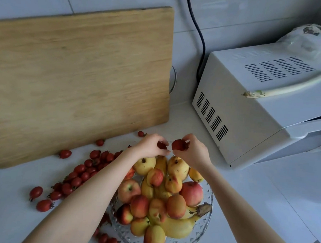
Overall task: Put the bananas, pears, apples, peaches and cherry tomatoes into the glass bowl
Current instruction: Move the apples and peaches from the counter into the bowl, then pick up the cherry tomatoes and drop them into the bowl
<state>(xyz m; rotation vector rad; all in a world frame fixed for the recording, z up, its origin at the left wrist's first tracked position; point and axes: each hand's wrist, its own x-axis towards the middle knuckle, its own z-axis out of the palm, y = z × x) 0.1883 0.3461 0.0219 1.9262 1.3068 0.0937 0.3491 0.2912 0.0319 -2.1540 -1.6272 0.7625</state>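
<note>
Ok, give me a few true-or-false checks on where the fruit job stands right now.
1. The right hand pinches a cherry tomato. True.
2. The left hand is empty. False: its grip holds a second tomato.
3. Bananas already lie in the glass bowl. True.
4. Every tomato is in the bowl. False: many loose tomatoes lie on the counter to its left.
5. The cutting board lies flat under the bowl. False: it stands against the wall, beyond the bowl.
</note>
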